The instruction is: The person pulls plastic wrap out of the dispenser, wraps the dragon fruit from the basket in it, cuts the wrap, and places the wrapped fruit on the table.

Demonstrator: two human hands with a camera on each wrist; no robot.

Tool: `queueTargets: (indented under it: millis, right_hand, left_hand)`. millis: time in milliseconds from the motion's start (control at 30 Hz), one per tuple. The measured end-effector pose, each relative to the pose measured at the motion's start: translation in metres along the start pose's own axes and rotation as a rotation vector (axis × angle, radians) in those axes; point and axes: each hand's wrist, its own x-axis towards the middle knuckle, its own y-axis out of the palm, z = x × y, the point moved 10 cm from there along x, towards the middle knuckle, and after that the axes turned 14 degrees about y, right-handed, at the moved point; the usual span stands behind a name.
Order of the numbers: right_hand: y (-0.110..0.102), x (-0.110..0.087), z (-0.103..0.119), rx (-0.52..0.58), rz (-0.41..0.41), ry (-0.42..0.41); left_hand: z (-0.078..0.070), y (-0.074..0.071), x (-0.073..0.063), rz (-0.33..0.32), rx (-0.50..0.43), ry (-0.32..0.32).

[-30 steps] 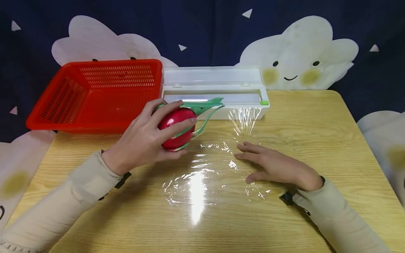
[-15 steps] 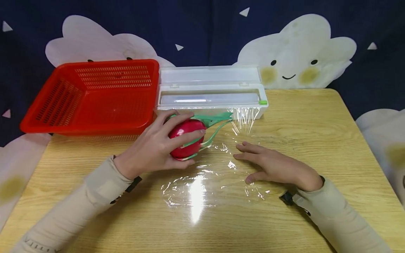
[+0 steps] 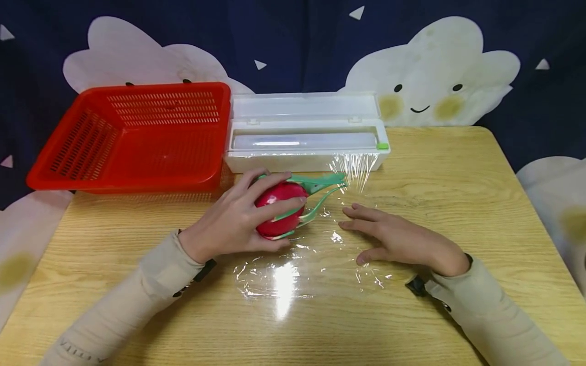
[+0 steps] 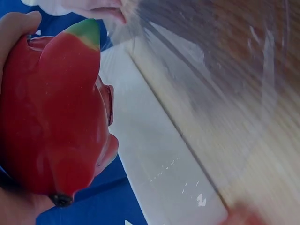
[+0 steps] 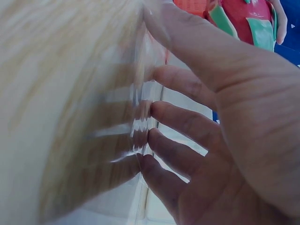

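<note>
My left hand [image 3: 247,218] grips a red dragon fruit [image 3: 281,208] whose long green tips point right. It is over the sheet of clear plastic wrap [image 3: 274,279]; whether the fruit touches the sheet I cannot tell from the head view. In the left wrist view the red dragon fruit [image 4: 56,112] shows its smooth underside and dark stem end. Fingertips of my right hand [image 3: 398,239] rest on the wrap at its right side, fingers spread. The wrap runs gathered from the white wrap dispenser [image 3: 302,161], whose lid stands raised with the roll inside.
A red plastic basket [image 3: 165,157] with slotted walls stands at the back left, beside the dispenser. A green slider [image 3: 382,146] sits at the dispenser's right end. Behind the wooden table [image 3: 458,178] hangs a dark blue cloth with clouds.
My left hand has carried the dragon fruit rightward and nearer to me, from in front of the dispenser to over the wrap. The right hand has stayed on the wrap.
</note>
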Motion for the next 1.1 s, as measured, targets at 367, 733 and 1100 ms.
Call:
queueTargets:
  millis: [367, 733, 1100]
  right_hand:
    - [0.000, 0.002, -0.001, -0.002, -0.012, -0.013]
    - [-0.001, 0.002, 0.001, -0.015, -0.030, -0.041]
    - [0.001, 0.002, 0.001, -0.018, -0.018, -0.038]
  left_hand:
    - [-0.008, 0.014, 0.000, 0.025, -0.001, 0.069]
    - [-0.011, 0.028, 0.000, 0.051, -0.049, 0.094]
    - [-0.011, 0.044, 0.001, 0.091, -0.102, 0.072]
